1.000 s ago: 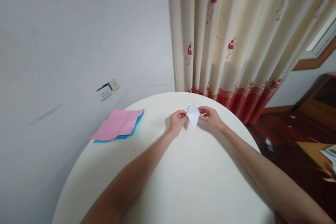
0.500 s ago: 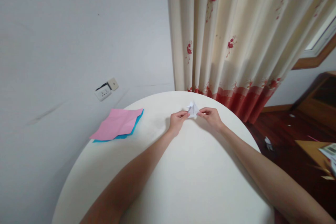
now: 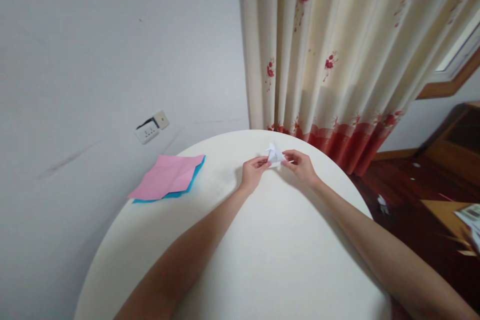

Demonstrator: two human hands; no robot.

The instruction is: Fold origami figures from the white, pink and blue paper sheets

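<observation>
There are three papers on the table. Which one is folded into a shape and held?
The white paper, pinched between the left hand and right hand. The pink sheet and the blue sheet under it lie flat, far left, untouched.

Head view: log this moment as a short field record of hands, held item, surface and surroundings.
left hand: pinches the left side of the folded white paper
right hand: pinches its right side
surface: round white table
other paper: pink sheet lying on a blue sheet, at the table's left edge
behind: flowered curtain, wall socket
</observation>
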